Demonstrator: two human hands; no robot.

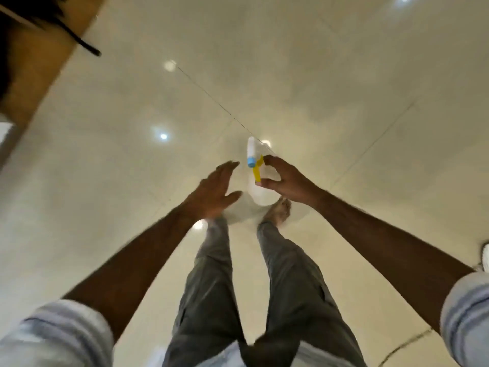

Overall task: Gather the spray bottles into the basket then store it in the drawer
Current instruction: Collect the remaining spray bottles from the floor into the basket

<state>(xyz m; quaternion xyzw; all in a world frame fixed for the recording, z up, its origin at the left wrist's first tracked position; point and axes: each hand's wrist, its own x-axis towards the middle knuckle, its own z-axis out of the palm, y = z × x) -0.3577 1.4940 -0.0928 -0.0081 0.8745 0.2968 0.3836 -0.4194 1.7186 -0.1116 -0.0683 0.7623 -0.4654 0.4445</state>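
The right hand [284, 181] is gripping a spray bottle [258, 178], carrying it; the left hand [217, 192] is hovering open. Next, finding the basket.

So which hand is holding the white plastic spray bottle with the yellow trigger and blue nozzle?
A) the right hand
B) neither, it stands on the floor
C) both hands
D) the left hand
A: the right hand grips the white plastic spray bottle; the left hand is open beside it.

The bottle [260, 190] is in the right hand [287, 181], above the floor [344, 102] and before the legs [264, 287]. The left hand [215, 190] is just left of it, apart.
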